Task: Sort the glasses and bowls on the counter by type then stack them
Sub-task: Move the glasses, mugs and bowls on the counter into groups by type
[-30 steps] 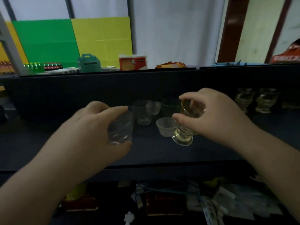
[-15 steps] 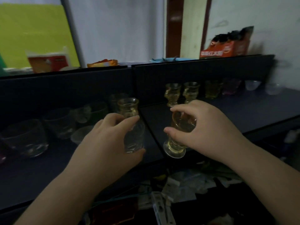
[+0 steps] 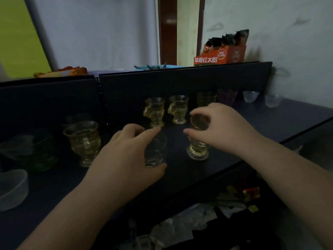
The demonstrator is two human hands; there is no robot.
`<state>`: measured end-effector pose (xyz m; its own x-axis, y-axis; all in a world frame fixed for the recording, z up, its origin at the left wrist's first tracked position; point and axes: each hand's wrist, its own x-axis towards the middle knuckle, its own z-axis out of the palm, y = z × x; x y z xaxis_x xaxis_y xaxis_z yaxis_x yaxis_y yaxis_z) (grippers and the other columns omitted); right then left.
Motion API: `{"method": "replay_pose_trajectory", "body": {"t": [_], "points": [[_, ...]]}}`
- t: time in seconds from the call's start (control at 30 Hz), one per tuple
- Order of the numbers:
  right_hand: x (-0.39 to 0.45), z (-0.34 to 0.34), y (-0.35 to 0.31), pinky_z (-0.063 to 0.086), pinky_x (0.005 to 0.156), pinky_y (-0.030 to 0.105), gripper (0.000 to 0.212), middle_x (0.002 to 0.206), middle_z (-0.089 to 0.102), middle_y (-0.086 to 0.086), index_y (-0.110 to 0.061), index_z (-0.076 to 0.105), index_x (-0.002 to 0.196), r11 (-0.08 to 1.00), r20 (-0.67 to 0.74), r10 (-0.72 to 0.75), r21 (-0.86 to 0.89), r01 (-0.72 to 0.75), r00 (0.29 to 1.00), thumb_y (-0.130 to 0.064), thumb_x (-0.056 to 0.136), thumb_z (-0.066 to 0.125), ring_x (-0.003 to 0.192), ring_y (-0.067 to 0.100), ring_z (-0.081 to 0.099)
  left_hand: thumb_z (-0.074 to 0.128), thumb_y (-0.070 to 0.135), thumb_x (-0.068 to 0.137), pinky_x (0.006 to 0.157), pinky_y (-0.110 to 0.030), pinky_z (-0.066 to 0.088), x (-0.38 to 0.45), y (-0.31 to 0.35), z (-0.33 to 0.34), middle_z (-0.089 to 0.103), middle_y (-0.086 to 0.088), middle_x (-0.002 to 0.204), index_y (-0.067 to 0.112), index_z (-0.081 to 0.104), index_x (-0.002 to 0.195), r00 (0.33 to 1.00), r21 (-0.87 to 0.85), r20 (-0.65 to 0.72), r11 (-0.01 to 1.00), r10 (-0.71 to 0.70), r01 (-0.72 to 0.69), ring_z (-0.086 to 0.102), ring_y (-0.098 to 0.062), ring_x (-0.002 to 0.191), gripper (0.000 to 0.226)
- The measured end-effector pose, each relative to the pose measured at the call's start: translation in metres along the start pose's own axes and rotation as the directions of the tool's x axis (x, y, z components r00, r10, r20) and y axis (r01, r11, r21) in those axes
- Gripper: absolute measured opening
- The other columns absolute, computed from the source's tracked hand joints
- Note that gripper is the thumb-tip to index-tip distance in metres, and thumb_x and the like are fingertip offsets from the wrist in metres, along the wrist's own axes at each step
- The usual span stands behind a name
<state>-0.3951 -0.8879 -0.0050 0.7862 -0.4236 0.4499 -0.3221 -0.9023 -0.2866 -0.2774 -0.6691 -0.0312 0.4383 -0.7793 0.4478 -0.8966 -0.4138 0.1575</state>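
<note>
While the left hand (image 3: 124,156) grips a clear glass (image 3: 155,150) and the right hand (image 3: 221,129) pinches an amber cup (image 3: 198,141), sorting continues — next, probably, setting it beside the matching cups (image 3: 155,112) just beyond those fingers.

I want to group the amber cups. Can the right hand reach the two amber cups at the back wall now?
Probably not yet: the right hand is full, holding an amber cup. The path to the two back cups looks free.
</note>
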Motion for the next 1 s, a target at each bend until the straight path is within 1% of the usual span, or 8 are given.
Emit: {"method": "replay_pose_trajectory", "body": {"t": [0.07, 0.2, 0.27, 0.37, 0.47, 0.6, 0.8, 1.0], "points": [[0.027, 0.006, 0.014, 0.046, 0.08, 0.029, 0.062, 0.107, 0.056, -0.009, -0.034, 0.063, 0.128, 0.999, 0.036, -0.04, -0.013, 0.041, 0.999, -0.068, 0.076, 0.067, 0.102, 0.013, 0.056, 0.062, 0.071, 0.07, 0.094, -0.026, 0.041, 0.011, 0.006, 0.006, 0.028, 0.02, 0.138, 0.052, 0.016, 0.145, 0.998, 0.034, 0.002, 0.998, -0.062, 0.061, 0.035, -0.004, 0.122, 0.091], [0.083, 0.024, 0.023, 0.046, 0.07, 0.028, 0.048, 0.087, 0.05, -0.015, -0.03, 0.07, 0.115, 0.982, 0.078, -0.186, 0.041, 0.184, 0.979, -0.061, 0.078, 0.07, 0.082, 0.007, 0.052, 0.063, 0.07, 0.069, 0.093, -0.024, 0.039, 0.028, 0.022, 0.015, 0.031, 0.019, 0.138, 0.049, 0.022, 0.147, 0.983, 0.105, -0.046, 0.977, -0.18, 0.184, 0.037, -0.006, 0.123, 0.09], [0.104, 0.038, 0.019, 0.047, 0.07, 0.028, 0.05, 0.093, 0.057, -0.013, -0.029, 0.068, 0.119, 0.968, 0.132, -0.251, 0.057, 0.246, 0.959, -0.06, 0.079, 0.071, 0.083, 0.007, 0.054, 0.062, 0.07, 0.069, 0.094, -0.026, 0.041, 0.035, 0.03, 0.02, 0.031, 0.018, 0.138, 0.049, 0.023, 0.146, 0.972, 0.129, -0.06, 0.964, -0.228, 0.235, 0.037, -0.006, 0.123, 0.089], [0.129, 0.056, 0.01, 0.051, 0.078, 0.03, 0.063, 0.115, 0.065, -0.006, -0.027, 0.061, 0.131, 0.953, 0.198, -0.302, 0.088, 0.29, 0.932, -0.061, 0.079, 0.071, 0.099, 0.012, 0.061, 0.063, 0.068, 0.07, 0.091, -0.025, 0.04, 0.045, 0.043, 0.025, 0.033, 0.018, 0.135, 0.049, 0.024, 0.146, 0.958, 0.16, -0.08, 0.945, -0.274, 0.284, 0.038, -0.006, 0.121, 0.087], [0.144, 0.066, -0.001, 0.054, 0.084, 0.034, 0.063, 0.118, 0.067, -0.003, -0.025, 0.062, 0.128, 0.936, 0.231, -0.351, 0.116, 0.333, 0.907, -0.062, 0.078, 0.07, 0.102, 0.014, 0.062, 0.064, 0.066, 0.071, 0.087, -0.023, 0.038, 0.049, 0.051, 0.026, 0.035, 0.019, 0.133, 0.048, 0.024, 0.146, 0.947, 0.172, -0.098, 0.932, -0.306, 0.319, 0.038, -0.005, 0.118, 0.087], [0.148, 0.065, -0.001, 0.052, 0.09, 0.036, 0.079, 0.132, 0.059, 0.0, -0.024, 0.051, 0.142, 0.92, 0.298, -0.392, 0.123, 0.373, 0.87, -0.063, 0.077, 0.071, 0.114, 0.018, 0.058, 0.062, 0.067, 0.071, 0.089, -0.023, 0.04, 0.046, 0.056, 0.026, 0.033, 0.021, 0.132, 0.05, 0.021, 0.146, 0.944, 0.173, -0.087, 0.929, -0.317, 0.328, 0.038, -0.004, 0.117, 0.087], [0.13, 0.045, 0.032, 0.048, 0.084, 0.028, 0.081, 0.117, 0.051, -0.008, -0.03, 0.047, 0.143, 0.907, 0.206, -0.405, 0.214, 0.363, 0.891, -0.062, 0.073, 0.076, 0.104, 0.011, 0.055, 0.061, 0.071, 0.068, 0.086, -0.021, 0.037, 0.053, 0.057, 0.031, 0.032, 0.023, 0.133, 0.053, 0.021, 0.144, 0.957, 0.166, -0.061, 0.942, -0.284, 0.29, 0.037, -0.002, 0.116, 0.088], [0.09, 0.015, 0.111, 0.05, 0.092, 0.031, 0.073, 0.119, 0.054, -0.011, -0.032, 0.051, 0.139, 0.946, 0.085, -0.298, 0.156, 0.283, 0.951, -0.064, 0.076, 0.07, 0.106, 0.006, 0.054, 0.06, 0.072, 0.067, 0.087, -0.021, 0.036, 0.086, 0.084, 0.047, 0.03, 0.024, 0.134, 0.052, 0.022, 0.145, 0.987, 0.104, -0.039, 0.982, -0.156, 0.159, 0.035, 0.0, 0.115, 0.089]]}}
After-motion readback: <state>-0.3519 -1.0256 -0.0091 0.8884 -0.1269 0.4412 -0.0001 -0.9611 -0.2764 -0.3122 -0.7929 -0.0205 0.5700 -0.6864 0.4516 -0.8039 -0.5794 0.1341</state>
